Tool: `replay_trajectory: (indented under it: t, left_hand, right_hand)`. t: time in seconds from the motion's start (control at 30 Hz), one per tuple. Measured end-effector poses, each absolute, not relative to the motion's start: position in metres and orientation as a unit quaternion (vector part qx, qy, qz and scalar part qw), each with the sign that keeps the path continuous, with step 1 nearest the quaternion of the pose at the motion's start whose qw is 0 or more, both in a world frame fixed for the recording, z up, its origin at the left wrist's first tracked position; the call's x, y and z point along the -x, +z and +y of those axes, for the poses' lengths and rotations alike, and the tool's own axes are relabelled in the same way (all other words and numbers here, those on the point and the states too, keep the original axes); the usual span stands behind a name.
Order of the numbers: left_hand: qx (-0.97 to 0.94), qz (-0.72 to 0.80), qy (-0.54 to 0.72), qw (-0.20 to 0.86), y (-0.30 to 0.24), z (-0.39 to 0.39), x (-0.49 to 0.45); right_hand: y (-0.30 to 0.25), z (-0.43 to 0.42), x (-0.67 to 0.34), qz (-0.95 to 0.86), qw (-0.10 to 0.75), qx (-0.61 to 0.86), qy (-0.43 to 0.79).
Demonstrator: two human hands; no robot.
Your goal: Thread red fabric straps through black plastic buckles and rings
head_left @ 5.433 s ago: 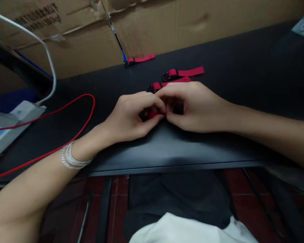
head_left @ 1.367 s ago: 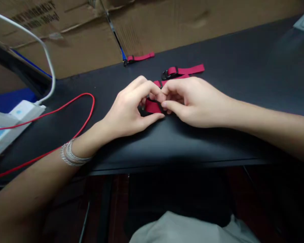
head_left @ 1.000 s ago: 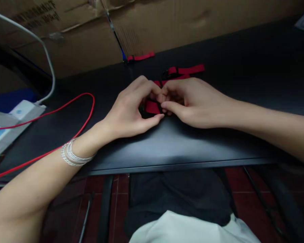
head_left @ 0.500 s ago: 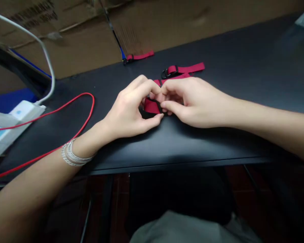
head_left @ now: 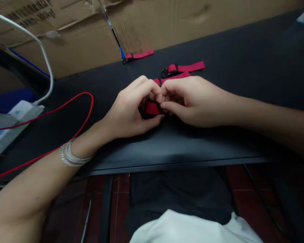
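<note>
My left hand [head_left: 130, 108] and my right hand [head_left: 192, 99] meet at the middle of the black table [head_left: 243, 77], both pinched on a short red strap [head_left: 152, 108] with a black buckle. The fingertips touch over the strap and hide most of it. Just behind my hands lie two more red straps with black buckles [head_left: 183, 67], one partly covered by my right hand. A third red strap [head_left: 139, 54] lies at the table's far edge. A silver bracelet [head_left: 69, 155] sits on my left wrist.
Cardboard sheets [head_left: 152, 23] stand behind the table. A red cable [head_left: 73, 114] loops across the table's left part, and a white cable [head_left: 44, 54] runs to a white device [head_left: 7, 125] at the left edge. Red floor tiles show below the table's front edge.
Since 5.4 s ago my left fingers have lifted and arched over the strap, showing more of its red webbing. Over the last second both hands stay nearly still.
</note>
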State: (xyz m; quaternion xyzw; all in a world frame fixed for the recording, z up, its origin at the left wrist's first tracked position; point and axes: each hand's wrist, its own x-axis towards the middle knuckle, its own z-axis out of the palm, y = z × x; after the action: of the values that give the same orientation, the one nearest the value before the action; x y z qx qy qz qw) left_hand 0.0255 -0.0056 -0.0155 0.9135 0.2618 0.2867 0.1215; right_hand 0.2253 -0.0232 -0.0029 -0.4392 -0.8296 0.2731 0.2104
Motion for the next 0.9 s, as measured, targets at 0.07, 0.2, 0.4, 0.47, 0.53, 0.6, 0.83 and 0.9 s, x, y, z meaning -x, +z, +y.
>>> replay_trajectory:
  t: [0.07, 0.2, 0.4, 0.47, 0.53, 0.6, 0.83, 0.9]
  left_hand:
    - [-0.915, 0.257, 0.286, 0.123, -0.0158, -0.0048, -0.0250]
    - [-0.915, 0.243, 0.297, 0.126, -0.0164, -0.0043, -0.0248]
    - [-0.913, 0.263, 0.287, 0.120, -0.0170, -0.0040, -0.0246]
    - [-0.914, 0.265, 0.283, 0.120, -0.0172, -0.0034, -0.0242]
    - [-0.916, 0.249, 0.291, 0.121, -0.0173, -0.0030, -0.0238]
    - [-0.917, 0.241, 0.295, 0.118, -0.0175, -0.0028, -0.0234]
    - [-0.928, 0.230, 0.282, 0.076, -0.0188, -0.0024, -0.0226]
    - [-0.928, 0.227, 0.285, 0.079, -0.0188, -0.0023, -0.0226]
  right_hand:
    - [-0.0036, -0.0230, -0.2267, -0.832, 0.211, 0.437, 0.269]
    - [-0.0053, -0.0220, -0.2275, -0.833, 0.216, 0.430, 0.271]
    - [-0.0040, -0.0219, -0.2254, -0.827, 0.213, 0.444, 0.271]
    - [-0.0038, -0.0224, -0.2252, -0.825, 0.216, 0.447, 0.270]
    - [-0.0039, -0.0225, -0.2253, -0.826, 0.215, 0.445, 0.270]
    - [-0.0041, -0.0223, -0.2257, -0.829, 0.213, 0.444, 0.266]
    - [-0.0057, -0.0206, -0.2276, -0.845, 0.209, 0.419, 0.258]
    - [-0.0058, -0.0205, -0.2276, -0.848, 0.209, 0.415, 0.255]
